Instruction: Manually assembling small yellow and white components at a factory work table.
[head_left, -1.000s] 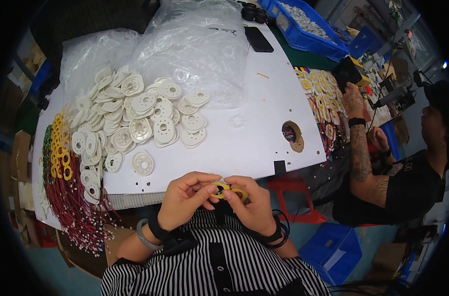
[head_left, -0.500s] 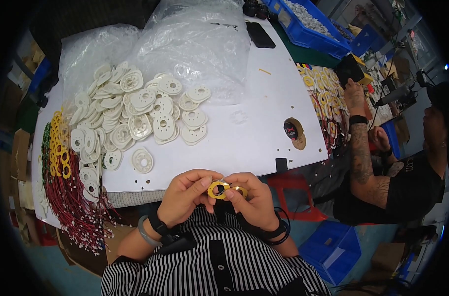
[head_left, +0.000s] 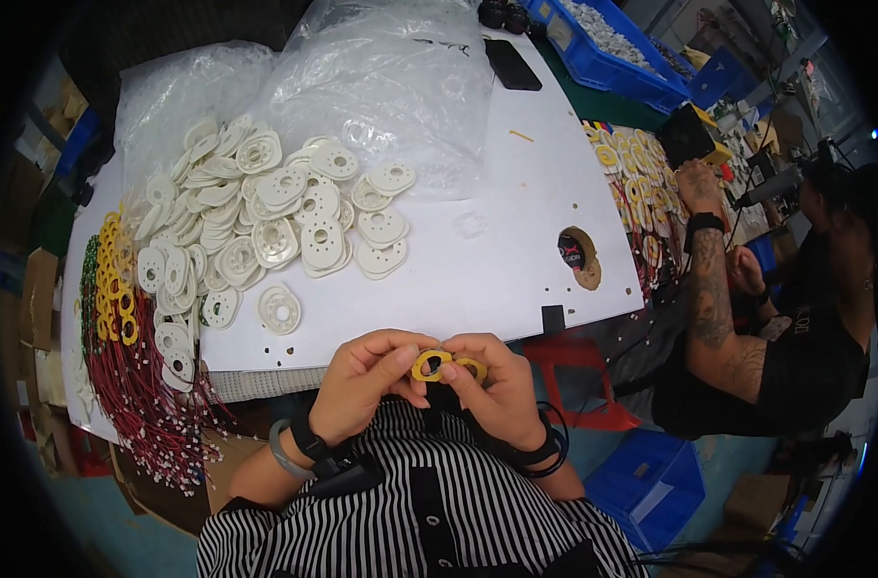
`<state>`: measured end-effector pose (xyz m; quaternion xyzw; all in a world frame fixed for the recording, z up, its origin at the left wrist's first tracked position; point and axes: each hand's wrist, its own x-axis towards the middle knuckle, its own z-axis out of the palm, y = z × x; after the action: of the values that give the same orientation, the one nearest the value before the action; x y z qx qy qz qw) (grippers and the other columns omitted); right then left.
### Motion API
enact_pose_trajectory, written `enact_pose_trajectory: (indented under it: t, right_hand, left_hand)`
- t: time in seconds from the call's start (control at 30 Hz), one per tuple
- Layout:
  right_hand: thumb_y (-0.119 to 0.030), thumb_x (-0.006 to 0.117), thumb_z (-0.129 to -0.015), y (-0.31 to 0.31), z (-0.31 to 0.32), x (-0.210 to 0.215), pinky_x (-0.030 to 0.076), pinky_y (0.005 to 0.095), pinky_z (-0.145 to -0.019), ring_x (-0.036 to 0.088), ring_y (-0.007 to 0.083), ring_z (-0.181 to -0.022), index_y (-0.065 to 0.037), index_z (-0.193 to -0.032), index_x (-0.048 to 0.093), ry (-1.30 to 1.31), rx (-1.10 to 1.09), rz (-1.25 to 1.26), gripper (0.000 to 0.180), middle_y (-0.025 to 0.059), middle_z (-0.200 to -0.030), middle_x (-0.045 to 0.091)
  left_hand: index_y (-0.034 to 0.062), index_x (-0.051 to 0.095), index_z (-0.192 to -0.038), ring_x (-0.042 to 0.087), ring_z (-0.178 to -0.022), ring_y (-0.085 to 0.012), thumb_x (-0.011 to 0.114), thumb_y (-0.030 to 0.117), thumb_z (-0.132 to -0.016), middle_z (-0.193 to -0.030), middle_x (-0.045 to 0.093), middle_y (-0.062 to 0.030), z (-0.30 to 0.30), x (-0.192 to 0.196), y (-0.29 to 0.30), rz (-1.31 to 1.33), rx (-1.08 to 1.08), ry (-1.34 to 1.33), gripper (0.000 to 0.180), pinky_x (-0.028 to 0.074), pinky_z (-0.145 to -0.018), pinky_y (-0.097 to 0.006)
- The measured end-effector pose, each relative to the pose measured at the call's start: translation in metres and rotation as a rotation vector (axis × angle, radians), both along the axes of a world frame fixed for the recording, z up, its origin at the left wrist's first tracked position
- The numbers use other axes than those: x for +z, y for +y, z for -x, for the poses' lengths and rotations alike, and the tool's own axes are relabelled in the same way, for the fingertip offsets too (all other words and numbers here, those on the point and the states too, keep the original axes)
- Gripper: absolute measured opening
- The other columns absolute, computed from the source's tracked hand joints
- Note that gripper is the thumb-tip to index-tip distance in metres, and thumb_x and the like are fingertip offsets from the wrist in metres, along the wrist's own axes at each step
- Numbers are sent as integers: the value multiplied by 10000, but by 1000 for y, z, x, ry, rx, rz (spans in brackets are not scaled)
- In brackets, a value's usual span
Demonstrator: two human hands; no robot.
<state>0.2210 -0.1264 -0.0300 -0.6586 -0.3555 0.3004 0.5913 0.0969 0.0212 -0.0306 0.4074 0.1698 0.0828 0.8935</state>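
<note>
Close to my body, at the table's front edge, my two hands meet. My left hand (head_left: pixel 364 381) is closed, thumb and fingers pinching the edge of a yellow ring (head_left: pixel 421 372) with an open middle. My right hand (head_left: pixel 497 393) is closed around a second yellow ring (head_left: pixel 477 367), its thumb lying between the two rings. The rings sit side by side, and whether they are joined is hidden by my fingers. Ahead of my hands a single white plastic plate with a round hole (head_left: pixel 280 309) lies on the white table (head_left: pixel 429 279).
A heap of white plates (head_left: pixel 227 222) lies at left, before clear plastic bags (head_left: pixel 381 106). Yellow rings on red wires (head_left: pixel 121 308) hang over the left edge. A phone (head_left: pixel 512 65) and a table hole (head_left: pixel 587 274) are further right. A co-worker's tattooed arm (head_left: pixel 711 299) works at right.
My hands keep their grip on the yellow rings, which have tilted and shifted slightly. The co-worker's head has moved a little; the whole view has shifted slightly.
</note>
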Motion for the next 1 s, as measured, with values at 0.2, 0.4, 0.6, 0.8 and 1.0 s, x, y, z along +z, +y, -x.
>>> enact_pose_trajectory:
  t: [0.2, 0.4, 0.6, 0.8, 1.0]
  right_hand:
    - [-105, 643, -910, 1, 0, 0, 447, 201, -601, 572, 66, -678, -6, -1091, 610, -5, 5, -14, 209, 52, -809, 660]
    - [-90, 644, -907, 7, 1, -1, 467, 202, -590, 604, 62, -692, -1, -1100, 622, 58, 28, -56, 214, 61, -826, 666]
    - [-32, 618, -913, 3, 4, 4, 524, 199, -658, 666, 107, -785, 49, -1126, 612, 177, 52, -84, 228, 104, -955, 692]
    - [-29, 657, -881, 1, 3, -5, 520, 210, -638, 675, 123, -733, 53, -1044, 655, 45, 29, -114, 182, 119, -905, 698]
    - [-20, 657, -876, 1, -3, -10, 522, 212, -643, 676, 126, -729, 51, -1037, 661, 35, 43, -126, 177, 124, -894, 697]
  left_hand:
    - [-38, 603, -1156, 627, -753, -101, 625, 39, -909, -924, 633, -70, 2, 13, 0, -209, 2, 76, 259, 580, -657, -231]
    - [-28, 643, -1098, 619, -734, -91, 616, 55, -918, -940, 603, -62, 3, 12, 3, -371, 69, 38, 200, 555, -639, -200]
    - [-42, 650, -1071, 630, -744, -105, 605, 12, -913, -931, 616, -84, 4, 16, 1, -454, 75, 26, 172, 556, -657, -214]
    - [-9, 588, -1201, 618, -862, -159, 668, 80, -871, -1014, 619, -89, 17, 43, 12, -774, 52, 104, 351, 534, -762, -291]
    - [24, 596, -1163, 553, -993, -327, 762, 214, -742, -1055, 609, -133, 54, 40, 64, -1853, 399, 718, 491, 454, -879, -389]
